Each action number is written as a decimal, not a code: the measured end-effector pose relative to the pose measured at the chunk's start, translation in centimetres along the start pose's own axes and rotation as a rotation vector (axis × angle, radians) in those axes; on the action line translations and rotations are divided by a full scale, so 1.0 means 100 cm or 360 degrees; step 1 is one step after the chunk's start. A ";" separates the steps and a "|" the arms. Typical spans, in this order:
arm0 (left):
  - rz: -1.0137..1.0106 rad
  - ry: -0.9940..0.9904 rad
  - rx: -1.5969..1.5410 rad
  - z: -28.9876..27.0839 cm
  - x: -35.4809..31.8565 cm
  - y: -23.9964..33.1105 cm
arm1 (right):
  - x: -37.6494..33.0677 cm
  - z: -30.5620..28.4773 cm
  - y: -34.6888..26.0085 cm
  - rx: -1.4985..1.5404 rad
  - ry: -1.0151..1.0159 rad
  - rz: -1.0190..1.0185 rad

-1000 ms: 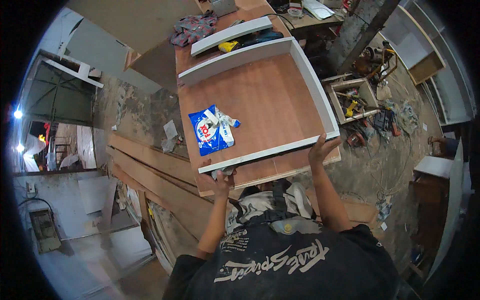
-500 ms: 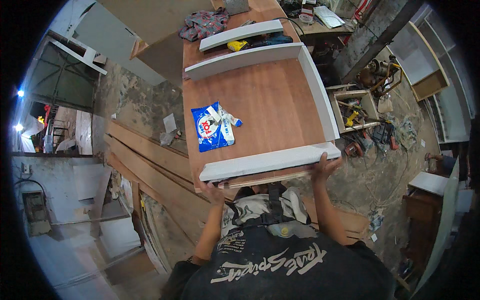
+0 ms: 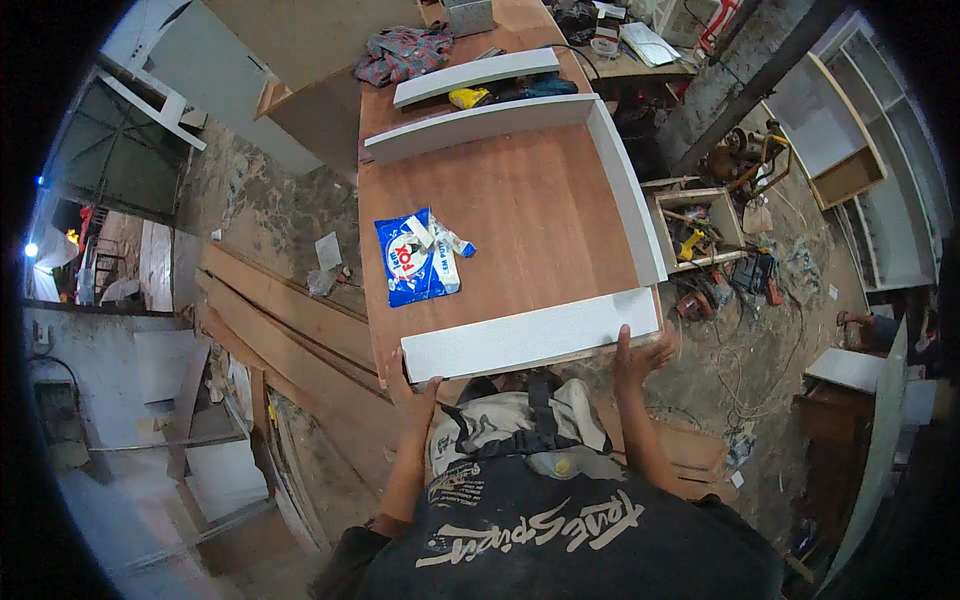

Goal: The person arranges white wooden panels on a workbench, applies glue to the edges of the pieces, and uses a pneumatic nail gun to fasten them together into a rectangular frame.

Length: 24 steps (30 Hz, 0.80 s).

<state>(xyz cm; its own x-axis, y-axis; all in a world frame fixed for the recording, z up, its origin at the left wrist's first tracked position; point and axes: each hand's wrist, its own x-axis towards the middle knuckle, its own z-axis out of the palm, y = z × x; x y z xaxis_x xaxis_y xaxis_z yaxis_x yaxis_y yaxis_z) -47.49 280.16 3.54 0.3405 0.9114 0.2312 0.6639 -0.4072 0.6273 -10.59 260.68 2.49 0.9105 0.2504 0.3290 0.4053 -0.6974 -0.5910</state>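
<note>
A long white board (image 3: 530, 334) lies along the near edge of the brown wooden tabletop (image 3: 520, 230), its broad face turned up. At its left end, my left hand (image 3: 412, 396) grips the corner, thumb on the front edge and fingers round the end. My right hand (image 3: 640, 362) holds the other end, thumb against the front edge and fingers beside the corner. Two more white strips, one at the far side (image 3: 480, 126) and one at the right (image 3: 625, 190), stand on edge and meet at the far right corner. A blue and white plastic packet (image 3: 415, 262), torn open, lies on the tabletop.
Behind the far strip are another white strip (image 3: 475, 78), a yellow and dark power tool (image 3: 470, 97) and a crumpled checked cloth (image 3: 403, 55). A wooden tool box (image 3: 697, 228) stands to the right, near a pillar (image 3: 755, 80). Long planks (image 3: 290, 315) lie on the floor at left.
The near board has tipped so more of its broad white face shows. My left thumb has come up onto its front edge, and my right hand has shifted its hold at the right end.
</note>
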 end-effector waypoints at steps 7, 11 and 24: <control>0.0074 0.0165 -0.0006 0.012 0.001 0.001 | 0.133 0.010 -0.082 0.0098 -0.0076 -0.0049; 0.0142 0.0187 0.0013 0.014 0.003 0.000 | 0.157 0.022 -0.082 0.0001 -0.0321 -0.0058; 0.0418 0.0190 0.0457 -0.006 0.012 -0.007 | 0.146 -0.009 -0.091 -0.0024 -0.0529 -0.0031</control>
<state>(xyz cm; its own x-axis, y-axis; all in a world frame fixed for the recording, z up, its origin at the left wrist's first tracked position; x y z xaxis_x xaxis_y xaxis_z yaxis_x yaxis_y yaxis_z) -47.97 281.53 3.88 0.4547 0.7678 0.4514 0.7294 -0.6118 0.3061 -1.07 270.08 13.36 0.8803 0.4676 0.0803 0.4240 -0.6995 -0.5752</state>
